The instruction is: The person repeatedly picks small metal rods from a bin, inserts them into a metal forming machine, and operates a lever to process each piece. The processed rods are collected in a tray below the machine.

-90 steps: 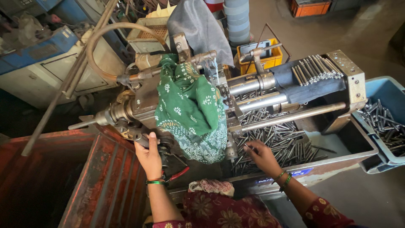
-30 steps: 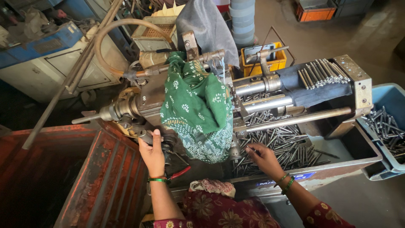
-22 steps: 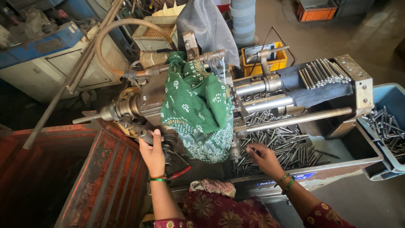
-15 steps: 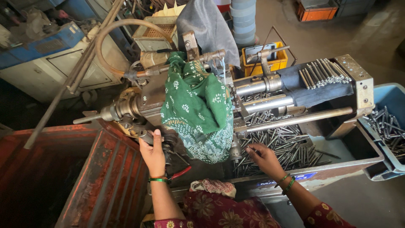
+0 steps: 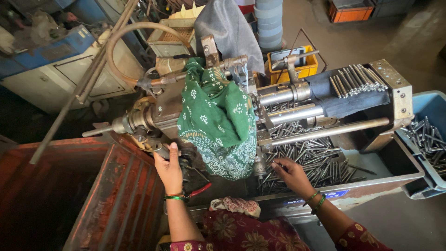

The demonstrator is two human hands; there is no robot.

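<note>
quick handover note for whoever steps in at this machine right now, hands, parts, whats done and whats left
Left hand: on a lever at the machine's left end, by the spindle.
Right hand: fingers on the loose metal rods in the tray under the slide bars.
Green cloth drapes the machine's middle.
More rods lie lined up on the dark cloth at top right, others in the blue bin.
No rod visibly loaded; the count finished cannot be told.

A metal workshop: an oily lathe-like machine (image 5: pixel 209 116) above a tray of steel rods (image 5: pixel 306 162).
</note>
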